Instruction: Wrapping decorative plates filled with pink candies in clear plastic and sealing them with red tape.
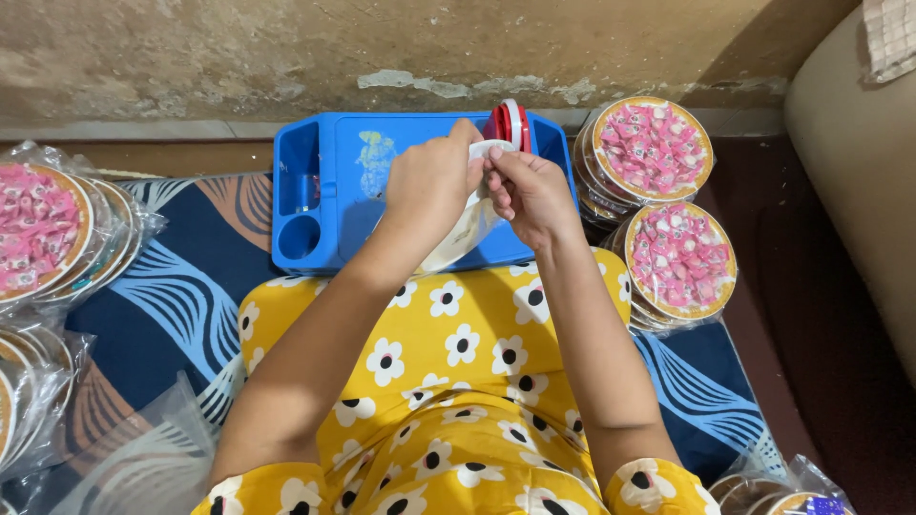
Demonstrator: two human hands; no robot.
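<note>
Glossy clear plastic wrap at upper centre, pinched by left hand and right hand fingertips over a blue tray.

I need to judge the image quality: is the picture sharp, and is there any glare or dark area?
Head view: the left hand and right hand look sharp over the blue tray; soft glare shows on the plastic-wrapped discs at left; the right edge of the floor lies in shadow.

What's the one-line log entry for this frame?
left hand: grips clear bag | right hand: pinches bag top | under: blue tray | nearby: wrapped candy plates
</note>
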